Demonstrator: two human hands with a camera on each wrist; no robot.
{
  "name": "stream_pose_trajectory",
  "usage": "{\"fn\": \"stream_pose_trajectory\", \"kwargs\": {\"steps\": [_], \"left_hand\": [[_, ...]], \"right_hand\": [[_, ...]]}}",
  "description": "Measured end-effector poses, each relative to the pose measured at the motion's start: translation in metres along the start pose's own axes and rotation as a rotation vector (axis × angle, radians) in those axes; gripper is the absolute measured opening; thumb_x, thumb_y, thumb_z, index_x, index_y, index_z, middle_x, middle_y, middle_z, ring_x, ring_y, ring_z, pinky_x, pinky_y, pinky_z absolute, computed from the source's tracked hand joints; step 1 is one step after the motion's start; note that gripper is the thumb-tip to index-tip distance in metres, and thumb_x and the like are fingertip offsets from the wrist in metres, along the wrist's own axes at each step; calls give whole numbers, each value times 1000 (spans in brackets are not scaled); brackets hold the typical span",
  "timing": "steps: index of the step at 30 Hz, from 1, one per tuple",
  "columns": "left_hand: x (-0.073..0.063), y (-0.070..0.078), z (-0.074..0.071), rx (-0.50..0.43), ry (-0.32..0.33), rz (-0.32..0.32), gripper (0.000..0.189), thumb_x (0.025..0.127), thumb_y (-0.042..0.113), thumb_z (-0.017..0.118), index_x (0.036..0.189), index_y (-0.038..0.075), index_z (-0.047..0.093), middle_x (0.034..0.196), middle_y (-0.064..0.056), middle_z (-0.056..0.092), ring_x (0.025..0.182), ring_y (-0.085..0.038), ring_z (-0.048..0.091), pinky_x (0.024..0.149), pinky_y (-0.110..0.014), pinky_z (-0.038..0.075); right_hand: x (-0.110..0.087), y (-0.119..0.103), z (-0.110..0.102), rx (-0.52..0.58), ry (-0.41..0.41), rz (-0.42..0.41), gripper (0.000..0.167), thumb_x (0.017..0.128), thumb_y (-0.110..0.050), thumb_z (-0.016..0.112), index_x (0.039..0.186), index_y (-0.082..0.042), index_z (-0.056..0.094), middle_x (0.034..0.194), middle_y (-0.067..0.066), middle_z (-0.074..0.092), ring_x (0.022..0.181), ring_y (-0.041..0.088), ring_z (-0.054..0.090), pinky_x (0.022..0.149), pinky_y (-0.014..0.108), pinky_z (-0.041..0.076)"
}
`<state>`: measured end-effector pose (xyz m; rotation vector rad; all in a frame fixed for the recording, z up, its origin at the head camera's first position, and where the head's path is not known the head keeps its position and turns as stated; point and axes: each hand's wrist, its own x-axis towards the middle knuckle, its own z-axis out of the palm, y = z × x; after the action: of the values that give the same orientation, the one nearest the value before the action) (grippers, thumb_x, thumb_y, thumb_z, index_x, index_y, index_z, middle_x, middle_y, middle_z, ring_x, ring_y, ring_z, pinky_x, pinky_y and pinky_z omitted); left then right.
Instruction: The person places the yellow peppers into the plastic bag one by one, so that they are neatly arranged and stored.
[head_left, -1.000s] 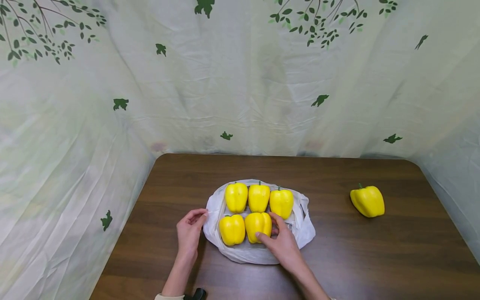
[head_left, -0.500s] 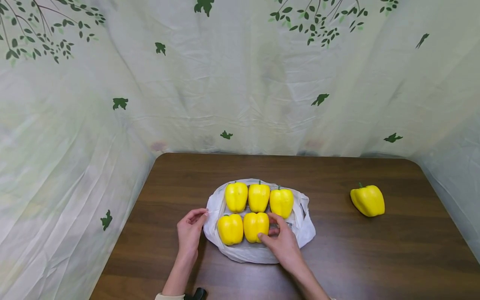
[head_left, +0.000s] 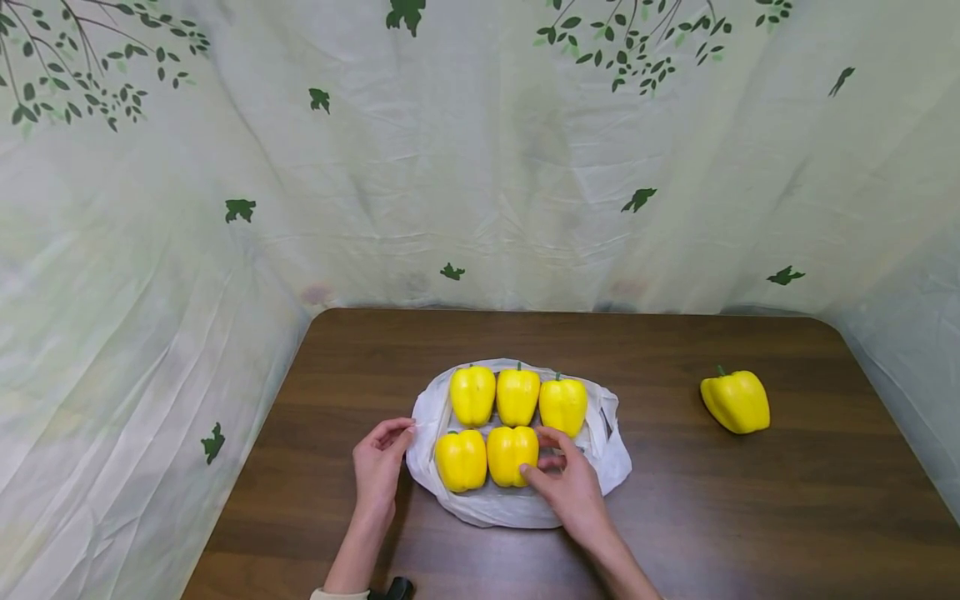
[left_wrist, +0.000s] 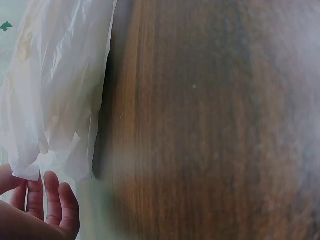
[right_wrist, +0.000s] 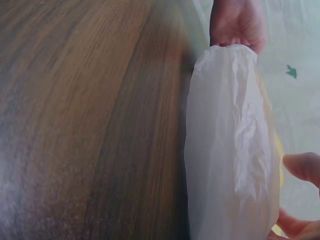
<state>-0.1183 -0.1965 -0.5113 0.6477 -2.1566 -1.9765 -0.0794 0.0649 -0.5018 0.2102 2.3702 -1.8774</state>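
Several yellow bell peppers sit in a white plastic bag [head_left: 510, 512], three at the back and two in front. My left hand [head_left: 378, 467] pinches the bag's left edge between thumb and fingers; the left wrist view shows the thin film [left_wrist: 27, 167] at the fingertips. Beside the front right bell pepper [head_left: 512, 457], my right hand [head_left: 572, 492] has its thumb and fingers spread at the pepper's right side. The thumb tip overlaps the pepper's lower edge; whether it touches is hard to tell. The right wrist view shows mostly the bag's outer side [right_wrist: 227, 140].
Another yellow bell pepper [head_left: 735, 403] lies apart on the right side of the brown wooden table [head_left: 810, 500]. A pale curtain [head_left: 525, 167] with leaf prints hangs behind the table and at both sides. A dark object [head_left: 400, 588] shows by the left wrist.
Both front bell peppers have shifted slightly left inside the bag. My right thumb has drawn back a little to the right from the pepper. The left hand keeps its place.
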Motion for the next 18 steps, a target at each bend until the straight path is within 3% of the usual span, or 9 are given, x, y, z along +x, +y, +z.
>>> {"fn": "stream_pose_trajectory", "kwargs": {"steps": [18], "left_hand": [[0,1,1,18,-3,-5,19,91,8,70,107,-1,71,101,-10,69,88,-19,61,79,-19,52]], "right_hand": [[-8,-6,-13,82,52,-49,49,85,-11,77,130,-8,57,122,12,61,97,22,60,83,29,53]]}}
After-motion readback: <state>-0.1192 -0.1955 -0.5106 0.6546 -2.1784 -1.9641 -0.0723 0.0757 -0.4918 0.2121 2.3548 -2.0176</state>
